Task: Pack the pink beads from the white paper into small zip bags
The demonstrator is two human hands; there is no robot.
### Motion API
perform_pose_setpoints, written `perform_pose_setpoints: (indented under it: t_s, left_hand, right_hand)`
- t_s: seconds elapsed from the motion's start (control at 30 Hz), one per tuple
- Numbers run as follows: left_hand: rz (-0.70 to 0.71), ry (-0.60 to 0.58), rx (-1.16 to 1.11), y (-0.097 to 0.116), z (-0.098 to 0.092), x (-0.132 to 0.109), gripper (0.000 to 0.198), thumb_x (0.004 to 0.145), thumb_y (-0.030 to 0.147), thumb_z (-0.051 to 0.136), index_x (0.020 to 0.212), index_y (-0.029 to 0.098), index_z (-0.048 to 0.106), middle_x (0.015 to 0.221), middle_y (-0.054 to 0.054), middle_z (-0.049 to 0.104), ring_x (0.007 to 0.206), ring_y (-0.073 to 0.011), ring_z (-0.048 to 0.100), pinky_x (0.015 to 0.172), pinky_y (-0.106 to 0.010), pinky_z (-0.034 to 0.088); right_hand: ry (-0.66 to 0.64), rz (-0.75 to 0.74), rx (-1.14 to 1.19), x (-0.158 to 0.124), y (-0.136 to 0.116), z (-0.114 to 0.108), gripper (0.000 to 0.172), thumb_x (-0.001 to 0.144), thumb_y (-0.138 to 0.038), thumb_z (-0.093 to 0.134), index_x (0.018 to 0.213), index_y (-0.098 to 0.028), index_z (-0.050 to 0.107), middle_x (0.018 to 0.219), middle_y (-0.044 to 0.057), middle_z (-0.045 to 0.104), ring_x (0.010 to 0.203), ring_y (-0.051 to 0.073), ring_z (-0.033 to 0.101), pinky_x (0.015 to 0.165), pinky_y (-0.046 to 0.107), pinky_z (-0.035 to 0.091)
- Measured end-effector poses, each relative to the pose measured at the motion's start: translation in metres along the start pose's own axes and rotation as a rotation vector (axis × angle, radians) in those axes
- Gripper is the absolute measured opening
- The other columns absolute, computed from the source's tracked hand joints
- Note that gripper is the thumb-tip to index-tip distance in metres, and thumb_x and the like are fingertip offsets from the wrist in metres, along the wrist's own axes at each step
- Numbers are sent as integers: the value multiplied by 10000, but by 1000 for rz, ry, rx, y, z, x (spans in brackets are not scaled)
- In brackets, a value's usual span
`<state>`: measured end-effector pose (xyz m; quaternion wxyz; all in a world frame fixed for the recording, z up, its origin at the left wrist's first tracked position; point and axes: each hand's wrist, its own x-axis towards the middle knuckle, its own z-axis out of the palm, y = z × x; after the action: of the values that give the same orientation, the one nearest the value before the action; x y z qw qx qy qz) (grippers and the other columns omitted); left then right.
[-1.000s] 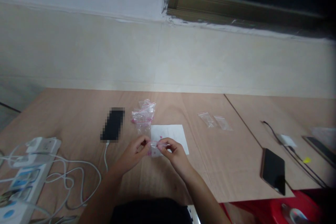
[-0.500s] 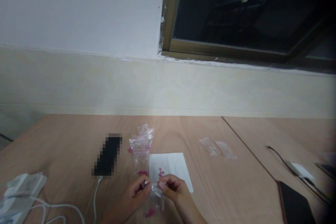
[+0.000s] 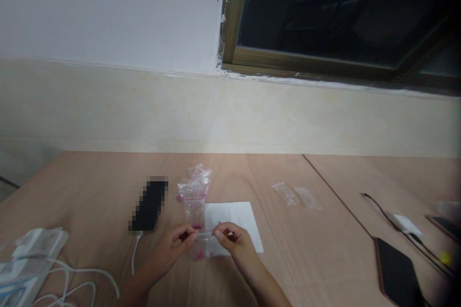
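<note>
Between my hands is a small clear zip bag (image 3: 205, 244) with several pink beads (image 3: 199, 254) at its bottom. My left hand (image 3: 176, 244) pinches the left end of its top edge. At the right end, the thumb and fingers of my right hand (image 3: 232, 239) are closed on the same edge. Beneath and behind the bag lies a sheet of white paper (image 3: 237, 216), with a bit of pink showing just above my right fingers. Just beyond, other clear zip bags (image 3: 194, 184) with pink beads lie in an overlapping pile.
Two flat clear bags (image 3: 306, 197) lie to the right. A dark phone (image 3: 149, 206) on a white cable is at left, near a white power strip (image 3: 43, 254) with looped cords. A dark flat device (image 3: 396, 268) and a black cable (image 3: 385, 213) lie at far right.
Both hands have moved up and slightly away from me with the bag. Its top edge is now stretched straighter between them, and the view has tilted slightly down.
</note>
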<state>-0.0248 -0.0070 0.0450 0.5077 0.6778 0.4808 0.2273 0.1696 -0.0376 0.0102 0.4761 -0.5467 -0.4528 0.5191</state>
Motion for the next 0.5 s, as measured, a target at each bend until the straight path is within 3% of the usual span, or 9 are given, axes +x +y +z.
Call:
perform_pose_setpoints:
  t_s: [0.1,0.27,0.37,0.5]
  left_hand:
    - [-43,84,90,-13,-6,14,262,791,374,462,772,165,619,748,-20,636,744,-194,572,682,-270,424]
    - [-61,186,249,-42,-15,41,267,762,335,435,799,140,614,671,-25,591,628,-186,547,602,-288,431]
    - [-25,268,269,-53,-16,46,289,728,315,460,916,141,594,772,-49,593,660,-195,550,609,-312,453]
    - [3,391,273,-60,-14,42,335,670,292,500,970,154,557,882,-81,577,815,-239,561,710,-367,477]
  right_hand:
    - [196,-26,-177,6,21,-4,276,658,-332,640,882,-172,636,757,36,629,654,172,541,613,283,419]
    - [464,-65,-503,9,66,-27,251,640,-269,610,856,-141,614,817,94,627,752,236,565,703,347,448]
    - [583,-86,-659,19,72,-60,233,727,-251,502,906,-140,600,881,118,625,830,249,570,758,357,445]
    - [750,-42,-898,51,53,-119,286,780,-195,418,1008,-134,580,1008,153,608,974,263,542,832,375,406]
